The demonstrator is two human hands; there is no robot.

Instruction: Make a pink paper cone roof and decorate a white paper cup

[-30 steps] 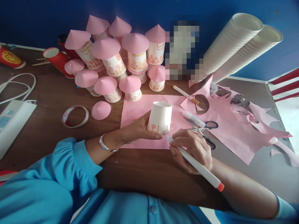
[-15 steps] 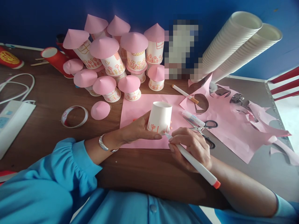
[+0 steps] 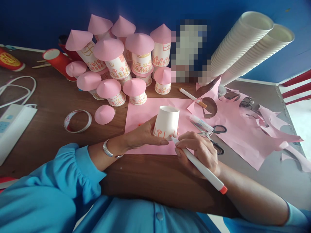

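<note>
My left hand [image 3: 145, 134] is closed around a white paper cup [image 3: 167, 119], thumb along its lower edge. Red stems and a flower are drawn low on the cup's side. In my right hand [image 3: 200, 150] is a white marker [image 3: 204, 170] with a red end, gripped like a pen. Its tip meets the cup near the lower rim. Beneath the cup lies a sheet of pink paper [image 3: 138, 111]. Scissors [image 3: 211, 134] with black handles and a glue stick [image 3: 200, 123] lie just beyond my right hand.
Several decorated cups with pink cone roofs [image 3: 109, 50] stand at the back. A loose pink cone [image 3: 104, 115] and a tape roll [image 3: 77, 121] lie to the left, near a power strip [image 3: 14, 129]. Tall cup stacks [image 3: 243, 45] lean at the back right, behind cut pink scraps [image 3: 247, 136].
The marker's red end has shifted slightly up and left, with its tip still at the cup's lower edge. The left hand and cup have barely moved.
</note>
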